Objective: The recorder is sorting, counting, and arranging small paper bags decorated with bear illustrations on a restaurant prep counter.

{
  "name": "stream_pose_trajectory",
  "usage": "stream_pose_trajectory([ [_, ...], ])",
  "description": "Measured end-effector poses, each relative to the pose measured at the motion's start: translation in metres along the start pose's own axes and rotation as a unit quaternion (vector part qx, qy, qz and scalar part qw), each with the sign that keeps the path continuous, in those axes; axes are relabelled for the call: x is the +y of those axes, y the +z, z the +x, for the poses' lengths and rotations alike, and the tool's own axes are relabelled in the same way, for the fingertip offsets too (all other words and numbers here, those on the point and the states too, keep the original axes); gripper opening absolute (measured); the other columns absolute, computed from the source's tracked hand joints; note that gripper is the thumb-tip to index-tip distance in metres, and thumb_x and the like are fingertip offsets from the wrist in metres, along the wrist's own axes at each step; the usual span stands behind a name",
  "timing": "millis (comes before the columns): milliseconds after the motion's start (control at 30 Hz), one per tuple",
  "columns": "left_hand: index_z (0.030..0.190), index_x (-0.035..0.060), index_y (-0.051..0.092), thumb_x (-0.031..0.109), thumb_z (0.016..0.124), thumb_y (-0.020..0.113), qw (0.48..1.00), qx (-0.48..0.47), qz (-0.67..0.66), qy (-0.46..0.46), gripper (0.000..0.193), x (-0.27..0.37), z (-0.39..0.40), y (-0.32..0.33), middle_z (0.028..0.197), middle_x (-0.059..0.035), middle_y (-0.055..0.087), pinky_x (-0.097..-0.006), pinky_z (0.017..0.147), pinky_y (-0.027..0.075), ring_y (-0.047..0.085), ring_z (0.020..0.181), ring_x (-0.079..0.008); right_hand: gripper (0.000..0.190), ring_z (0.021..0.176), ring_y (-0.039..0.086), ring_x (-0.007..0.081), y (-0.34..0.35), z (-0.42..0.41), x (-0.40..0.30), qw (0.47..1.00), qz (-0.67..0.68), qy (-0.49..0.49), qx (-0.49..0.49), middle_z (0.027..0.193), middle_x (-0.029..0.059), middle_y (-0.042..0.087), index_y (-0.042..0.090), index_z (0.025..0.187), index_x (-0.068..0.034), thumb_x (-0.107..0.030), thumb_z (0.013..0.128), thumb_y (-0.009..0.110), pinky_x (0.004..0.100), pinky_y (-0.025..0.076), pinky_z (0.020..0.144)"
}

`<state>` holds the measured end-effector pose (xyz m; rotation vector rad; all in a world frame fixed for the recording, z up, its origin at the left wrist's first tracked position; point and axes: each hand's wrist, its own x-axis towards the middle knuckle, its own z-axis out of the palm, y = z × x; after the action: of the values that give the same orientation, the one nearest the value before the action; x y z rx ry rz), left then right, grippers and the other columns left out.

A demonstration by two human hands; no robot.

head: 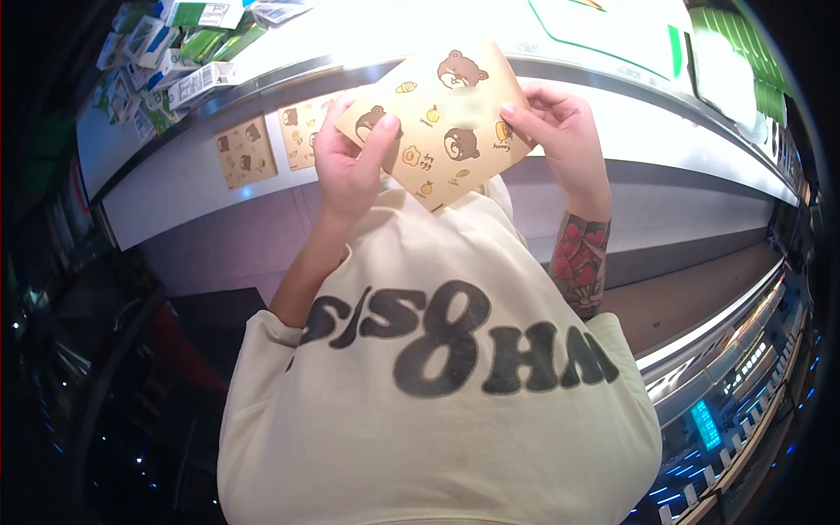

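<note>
A tan kraft-paper piece (436, 134), printed with cartoon bears, lemons and fried eggs, is held up before my chest. It is turned so that one corner points down toward me; whether it is a single sheet or a flat bag, I cannot tell. My left hand (351, 161) pinches its left corner, thumb on the printed face. On the right edge, my right hand (564, 134) grips it between thumb and fingers. Behind my left hand lies a similar printed paper piece (298, 128), partly hidden, and farther left another one (245, 152), both on a white ledge (174, 190).
Above the ledge runs a brightly lit counter (394, 33). Small printed cartons (200, 85) are heaped at its left end. Green striped items (741, 46) and a pale white object (725, 85) stand at the right. A lit display (705, 423) shows at lower right.
</note>
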<state>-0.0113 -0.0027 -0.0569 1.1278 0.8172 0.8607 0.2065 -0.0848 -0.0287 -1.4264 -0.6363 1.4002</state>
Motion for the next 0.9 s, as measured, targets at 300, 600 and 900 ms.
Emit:
stream_pose_trajectory([
  [300, 0.092, -0.0002, 0.064, 0.026, 0.086, 0.059, 0.914, -0.288, 0.092, -0.27, 0.027, 0.027, 0.017, -0.011, 0.074, -0.0027, 0.062, -0.0194, 0.051, 0.044, 0.055, 0.059, -0.0061, 0.015, 0.07, 0.057, 0.0055, -0.02, -0.012, -0.021, 0.988, -0.144, -0.05, -0.036, 0.078, 0.0026, 0.064, 0.064, 0.091, 0.003, -0.009, 0.083, 0.064, 0.02, 0.047, 0.062],
  [600, 0.107, 0.0031, 0.057, 0.032, 0.091, 0.05, 0.799, -0.416, 0.08, -0.426, 0.034, 0.02, 0.018, 0.017, 0.084, -0.001, 0.06, -0.0175, 0.055, 0.042, 0.051, 0.061, -0.0059, 0.015, 0.069, 0.055, 0.0046, -0.03, -0.006, -0.041, 0.979, -0.192, -0.007, -0.071, 0.076, 0.001, 0.062, 0.063, 0.092, 0.001, -0.011, 0.083, 0.063, 0.0206, 0.045, 0.063],
  [900, 0.117, 0.0063, 0.051, 0.032, 0.092, 0.05, 0.88, -0.217, 0.022, -0.421, 0.036, 0.014, 0.005, 0.027, 0.1, 0.0025, 0.058, -0.0181, 0.065, 0.042, 0.051, 0.082, -0.0026, 0.024, 0.07, 0.057, 0.0068, -0.038, 0.003, -0.006, 0.992, 0.004, -0.068, 0.103, 0.081, 0.0023, 0.063, 0.059, 0.105, 0.0, -0.012, 0.085, 0.061, 0.0197, 0.045, 0.066],
])
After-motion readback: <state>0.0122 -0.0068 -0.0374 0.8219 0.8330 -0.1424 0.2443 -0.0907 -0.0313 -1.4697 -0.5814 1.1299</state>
